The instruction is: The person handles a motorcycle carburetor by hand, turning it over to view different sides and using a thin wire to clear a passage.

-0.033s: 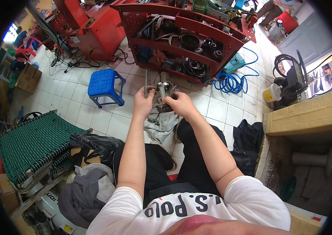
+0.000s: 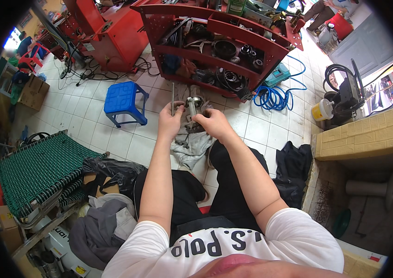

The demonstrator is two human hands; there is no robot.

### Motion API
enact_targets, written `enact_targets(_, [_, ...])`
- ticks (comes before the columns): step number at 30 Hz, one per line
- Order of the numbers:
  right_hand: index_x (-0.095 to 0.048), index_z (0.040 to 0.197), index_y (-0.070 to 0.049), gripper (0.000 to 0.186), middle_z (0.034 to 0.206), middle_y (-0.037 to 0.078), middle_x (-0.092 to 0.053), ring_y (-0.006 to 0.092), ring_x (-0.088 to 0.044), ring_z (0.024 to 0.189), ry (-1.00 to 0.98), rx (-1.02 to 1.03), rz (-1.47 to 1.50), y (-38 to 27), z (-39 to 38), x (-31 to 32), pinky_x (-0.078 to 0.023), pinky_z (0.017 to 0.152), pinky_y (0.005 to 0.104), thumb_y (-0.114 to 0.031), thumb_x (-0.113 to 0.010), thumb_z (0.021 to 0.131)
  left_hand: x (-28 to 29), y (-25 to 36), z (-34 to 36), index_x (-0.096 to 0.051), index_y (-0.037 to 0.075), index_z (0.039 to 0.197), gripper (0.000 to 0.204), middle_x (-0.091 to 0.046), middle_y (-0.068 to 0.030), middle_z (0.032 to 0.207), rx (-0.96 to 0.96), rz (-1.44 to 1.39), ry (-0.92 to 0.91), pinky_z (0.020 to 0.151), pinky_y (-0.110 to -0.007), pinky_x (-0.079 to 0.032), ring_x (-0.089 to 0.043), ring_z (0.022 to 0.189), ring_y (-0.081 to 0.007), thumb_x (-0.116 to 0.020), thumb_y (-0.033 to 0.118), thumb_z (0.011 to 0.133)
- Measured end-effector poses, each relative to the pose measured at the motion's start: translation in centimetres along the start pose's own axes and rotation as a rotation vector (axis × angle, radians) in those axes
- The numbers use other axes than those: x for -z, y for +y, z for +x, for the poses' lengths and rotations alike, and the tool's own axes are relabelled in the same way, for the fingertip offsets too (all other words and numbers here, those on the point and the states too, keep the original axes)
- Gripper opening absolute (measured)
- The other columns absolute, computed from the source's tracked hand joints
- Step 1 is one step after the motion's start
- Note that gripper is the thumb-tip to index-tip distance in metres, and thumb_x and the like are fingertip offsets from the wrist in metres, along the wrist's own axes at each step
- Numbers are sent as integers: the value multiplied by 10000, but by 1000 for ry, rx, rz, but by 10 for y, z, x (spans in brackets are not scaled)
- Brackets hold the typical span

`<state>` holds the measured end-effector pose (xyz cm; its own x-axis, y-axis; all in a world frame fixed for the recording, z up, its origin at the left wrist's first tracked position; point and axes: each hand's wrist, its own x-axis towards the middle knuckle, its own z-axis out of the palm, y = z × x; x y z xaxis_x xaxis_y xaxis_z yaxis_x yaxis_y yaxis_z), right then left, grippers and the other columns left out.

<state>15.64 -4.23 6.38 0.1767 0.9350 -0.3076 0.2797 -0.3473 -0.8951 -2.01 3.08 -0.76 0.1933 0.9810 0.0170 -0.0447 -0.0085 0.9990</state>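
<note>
My left hand point(image 2: 170, 119) is closed around a thin metal rod point(image 2: 173, 95), which stands up from the fingers. To its right, my right hand point(image 2: 213, 123) is closed on a silvery metal part point(image 2: 193, 107), its thumb and fingers near the lower end. A round, ring-like piece point(image 2: 197, 99) shows at the upper end of that part. Both hands are close together in front of my knees. Beneath them a greyish cloth point(image 2: 191, 147) lies on the tiled floor, with dark metal pieces point(image 2: 192, 127) partly hidden by my right hand.
Ahead stands a red tool cart point(image 2: 247, 58) loaded with tools and parts. A blue plastic stool point(image 2: 125, 103) is to the left, near a green woven folding bed point(image 2: 48, 169). Blue hose point(image 2: 273, 98) lies coiled at right, before a white bucket point(image 2: 321, 110). People are in the far background.
</note>
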Motion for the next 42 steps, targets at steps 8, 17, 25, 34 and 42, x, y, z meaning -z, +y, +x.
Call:
enact_targets(8, [-741,996,93,555,881,141,-734,194,-662,812,-43,-56,68,-5,-2,2,-533,761,347,-429,-752,806,-1,2,-2,-705,1,1094,132,-750,-82,984,-59,100,19,856,-307,-530,-693,928,-160,-710,99,1006])
enact_targets(17, [-736,1033,104,580,896,161,-740,209,-678,819,-63,-43,38,-7,-3,3,-543,772,358,-430,-751,807,0,-1,-1,-690,-1,1026,297,-737,-133,836,-196,399,108,740,-378,-532,-701,791,-235,-676,295,1037])
enact_targets(25, [-738,1064,94,588,920,188,-763,251,-728,859,-26,175,-148,5,-1,2,-565,821,376,-426,-765,791,8,-3,4,-701,72,957,324,-652,26,785,205,-21,-22,606,-247,-400,-504,657,-62,-625,358,1087])
enact_targets(34, [-741,1039,89,558,918,174,-760,223,-713,848,-53,-10,-23,-4,-3,3,-559,807,357,-417,-757,805,-1,4,0,-722,20,1076,251,-711,-25,901,68,-80,64,781,-285,-487,-638,834,-125,-710,268,1035])
enact_targets(42, [-740,1010,90,543,908,156,-746,200,-680,838,-45,-24,25,-4,-2,2,-541,793,350,-416,-748,812,4,-1,1,-714,8,1091,321,-728,-57,898,23,31,42,795,-297,-490,-655,854,-138,-698,325,1043])
